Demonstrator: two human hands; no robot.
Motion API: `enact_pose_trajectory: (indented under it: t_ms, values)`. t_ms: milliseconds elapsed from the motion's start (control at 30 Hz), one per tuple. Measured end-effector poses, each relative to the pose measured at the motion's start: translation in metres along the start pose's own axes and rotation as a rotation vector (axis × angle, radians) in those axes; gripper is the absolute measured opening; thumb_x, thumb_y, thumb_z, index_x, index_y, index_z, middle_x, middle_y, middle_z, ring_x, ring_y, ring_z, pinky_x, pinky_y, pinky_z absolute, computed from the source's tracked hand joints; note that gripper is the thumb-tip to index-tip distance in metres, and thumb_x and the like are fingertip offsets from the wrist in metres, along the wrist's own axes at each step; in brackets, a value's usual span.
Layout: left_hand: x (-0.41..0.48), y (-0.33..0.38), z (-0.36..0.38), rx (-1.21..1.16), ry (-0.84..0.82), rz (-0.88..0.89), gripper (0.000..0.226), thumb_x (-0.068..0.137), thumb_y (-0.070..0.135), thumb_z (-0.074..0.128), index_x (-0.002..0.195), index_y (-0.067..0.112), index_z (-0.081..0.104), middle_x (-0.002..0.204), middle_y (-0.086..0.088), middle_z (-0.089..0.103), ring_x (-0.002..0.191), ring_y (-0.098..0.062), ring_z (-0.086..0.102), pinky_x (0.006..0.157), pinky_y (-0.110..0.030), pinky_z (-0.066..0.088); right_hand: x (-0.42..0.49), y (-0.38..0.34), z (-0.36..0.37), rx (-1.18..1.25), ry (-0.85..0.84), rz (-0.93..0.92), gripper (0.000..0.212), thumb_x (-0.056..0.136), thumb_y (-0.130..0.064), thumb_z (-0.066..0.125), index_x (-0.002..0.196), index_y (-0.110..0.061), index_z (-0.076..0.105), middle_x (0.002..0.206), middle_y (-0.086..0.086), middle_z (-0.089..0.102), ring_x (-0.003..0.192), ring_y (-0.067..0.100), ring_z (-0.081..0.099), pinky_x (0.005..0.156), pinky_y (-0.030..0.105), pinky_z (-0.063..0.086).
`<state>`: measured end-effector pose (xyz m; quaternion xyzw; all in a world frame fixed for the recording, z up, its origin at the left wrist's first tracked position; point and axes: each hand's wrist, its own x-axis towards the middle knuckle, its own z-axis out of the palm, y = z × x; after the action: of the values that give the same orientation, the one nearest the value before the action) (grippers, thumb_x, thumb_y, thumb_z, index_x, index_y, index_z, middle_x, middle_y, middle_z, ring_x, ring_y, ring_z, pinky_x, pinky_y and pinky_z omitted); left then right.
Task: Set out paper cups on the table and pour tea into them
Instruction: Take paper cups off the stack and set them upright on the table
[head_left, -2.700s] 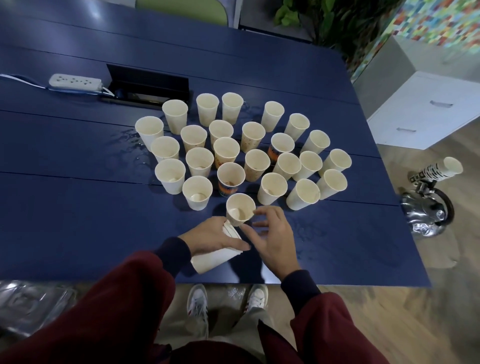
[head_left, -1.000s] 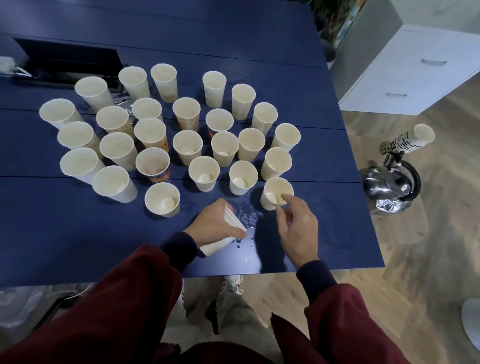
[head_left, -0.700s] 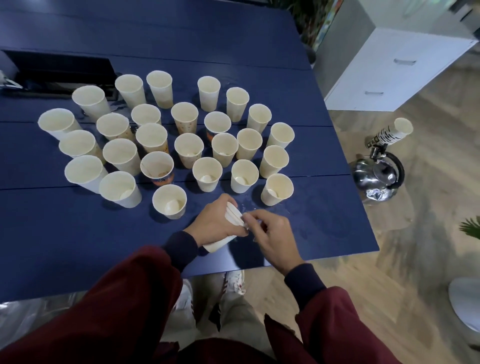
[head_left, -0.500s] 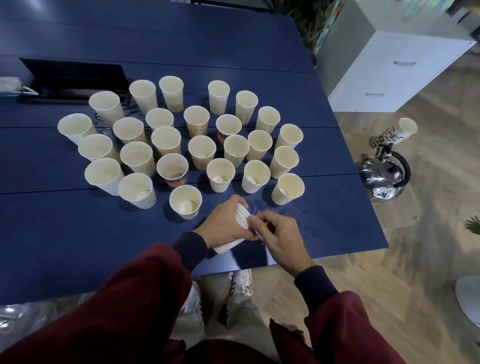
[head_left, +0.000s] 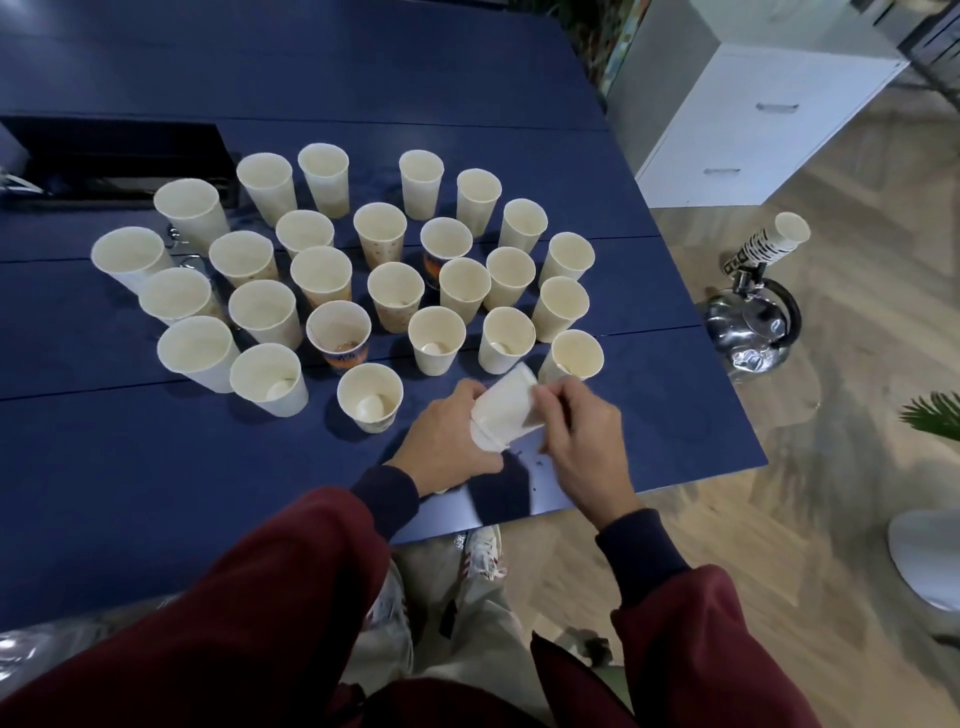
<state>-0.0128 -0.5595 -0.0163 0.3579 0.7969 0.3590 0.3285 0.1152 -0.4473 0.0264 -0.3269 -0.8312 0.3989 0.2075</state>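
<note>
Several cream paper cups (head_left: 395, 296) stand upright in a cluster on the dark blue table (head_left: 130, 467). Near the table's front edge my left hand (head_left: 447, 441) grips a short stack of nested cups (head_left: 485, 436) lying on its side. My right hand (head_left: 582, 436) pinches the top cup (head_left: 506, 408) of that stack, which is partly drawn out. The nearest standing cup (head_left: 571, 358) is just behind my right hand.
A shiny metal kettle (head_left: 750, 332) sits on the wooden floor to the right of the table, with a striped stack of cups (head_left: 769, 244) on top of it. A white drawer cabinet (head_left: 753, 130) stands at the back right. A black recessed box (head_left: 114, 150) is at the table's left.
My right hand set a cup down at the cluster's right end, came back to the stack, and now pulls another cup partly out of it. The view shifted slightly.
</note>
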Motion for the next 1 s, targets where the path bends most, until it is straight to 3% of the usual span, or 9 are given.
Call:
enact_pose_trajectory:
  t_ms: [133, 233, 333, 533, 700, 833, 1000]
  values:
    - [-0.002, -0.009, -0.004, -0.034, 0.099, -0.043, 0.068, 0.062, 0.042, 0.078, 0.119, 0.030, 0.044, 0.111, 0.002, 0.060, 0.103, -0.021, 0.056, 0.086, -0.040, 0.049, 0.009, 0.001, -0.018, 0.027, 0.154, 0.005, 0.022, 0.103, -0.025, 0.056, 0.085, -0.012, 0.058, 0.068, -0.004, 0.067, 0.062, 0.017, 0.066, 0.060, 0.043, 0.054]
    - [0.000, -0.007, -0.006, 0.011, 0.218, 0.043, 0.070, 0.064, 0.036, 0.078, 0.127, 0.022, 0.050, 0.117, -0.001, 0.059, 0.109, -0.024, 0.052, 0.093, -0.043, 0.044, 0.007, 0.010, -0.017, -0.057, 0.111, -0.029, 0.023, 0.101, -0.024, 0.059, 0.081, -0.012, 0.060, 0.070, -0.002, 0.065, 0.063, 0.019, 0.060, 0.061, 0.044, 0.050]
    - [0.003, -0.005, -0.009, 0.084, 0.326, 0.136, 0.065, 0.066, 0.025, 0.082, 0.126, 0.018, 0.058, 0.120, -0.002, 0.063, 0.109, -0.029, 0.055, 0.090, -0.045, 0.046, 0.001, 0.023, -0.007, -0.164, 0.017, -0.047, 0.022, 0.098, -0.022, 0.063, 0.077, -0.012, 0.063, 0.069, -0.003, 0.064, 0.062, 0.017, 0.057, 0.060, 0.044, 0.049]
    - [0.006, -0.008, -0.006, 0.149, 0.299, 0.188, 0.071, 0.069, 0.019, 0.083, 0.132, 0.012, 0.051, 0.130, -0.005, 0.054, 0.120, -0.023, 0.050, 0.097, -0.024, 0.036, -0.006, 0.036, 0.009, -0.247, -0.171, 0.000, 0.013, 0.095, -0.025, 0.065, 0.092, -0.015, 0.073, 0.084, -0.001, 0.074, 0.075, 0.019, 0.065, 0.070, 0.046, 0.054]
    - [0.008, -0.011, -0.007, 0.195, 0.331, 0.207, 0.067, 0.069, 0.017, 0.081, 0.129, 0.009, 0.051, 0.124, -0.008, 0.052, 0.113, -0.027, 0.052, 0.095, -0.032, 0.043, -0.003, 0.037, 0.010, -0.287, -0.226, 0.032, 0.027, 0.096, -0.029, 0.066, 0.113, -0.010, 0.074, 0.104, 0.008, 0.076, 0.096, 0.027, 0.070, 0.084, 0.048, 0.056]
    - [0.011, -0.009, -0.011, 0.267, 0.317, 0.238, 0.057, 0.066, 0.010, 0.081, 0.119, 0.008, 0.058, 0.118, -0.008, 0.051, 0.104, -0.029, 0.055, 0.089, -0.038, 0.048, -0.002, 0.039, 0.009, -0.302, -0.227, 0.049, 0.030, 0.096, -0.032, 0.066, 0.117, -0.011, 0.073, 0.109, 0.006, 0.075, 0.099, 0.024, 0.070, 0.087, 0.047, 0.056]
    - [0.014, -0.007, -0.012, 0.284, 0.301, 0.254, 0.056, 0.067, 0.012, 0.082, 0.117, 0.008, 0.057, 0.117, -0.008, 0.049, 0.103, -0.028, 0.055, 0.087, -0.031, 0.045, -0.004, 0.039, 0.005, -0.315, -0.262, 0.051, 0.029, 0.095, -0.031, 0.066, 0.118, -0.015, 0.072, 0.112, 0.003, 0.074, 0.102, 0.021, 0.068, 0.089, 0.045, 0.055]
